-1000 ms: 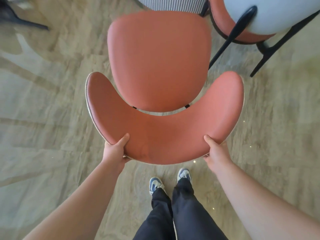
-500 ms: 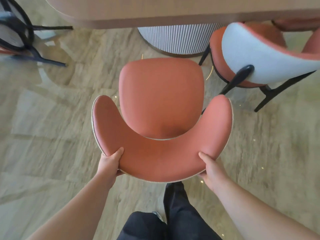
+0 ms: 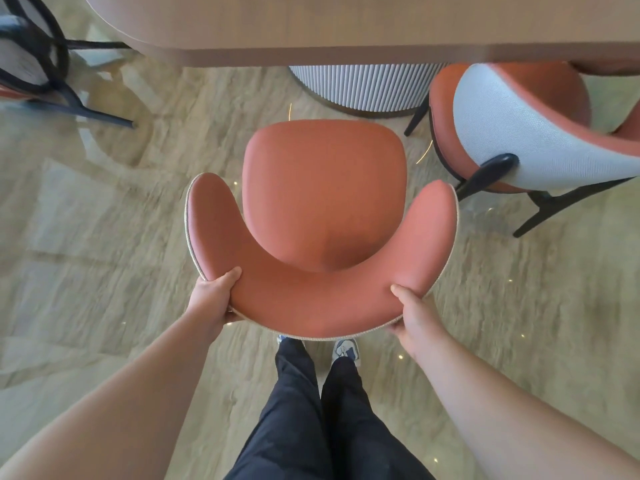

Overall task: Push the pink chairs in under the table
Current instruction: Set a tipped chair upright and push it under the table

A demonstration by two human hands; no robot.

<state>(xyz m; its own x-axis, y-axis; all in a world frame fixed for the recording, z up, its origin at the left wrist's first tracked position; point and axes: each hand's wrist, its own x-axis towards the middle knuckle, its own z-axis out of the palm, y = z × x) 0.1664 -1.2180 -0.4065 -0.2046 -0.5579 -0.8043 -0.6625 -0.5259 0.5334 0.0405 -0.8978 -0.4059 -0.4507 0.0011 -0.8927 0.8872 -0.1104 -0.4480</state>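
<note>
I have both hands on the curved backrest of the pink chair: the left hand and the right hand each grip its rim, thumb on top and fingers curled out of sight beneath, set wide so I can steer it straight. The seat faces the worktop but stands short of its edge, not yet under. A second pink chair sits right of the ribbed pedestal, angled, partly tucked.
</note>
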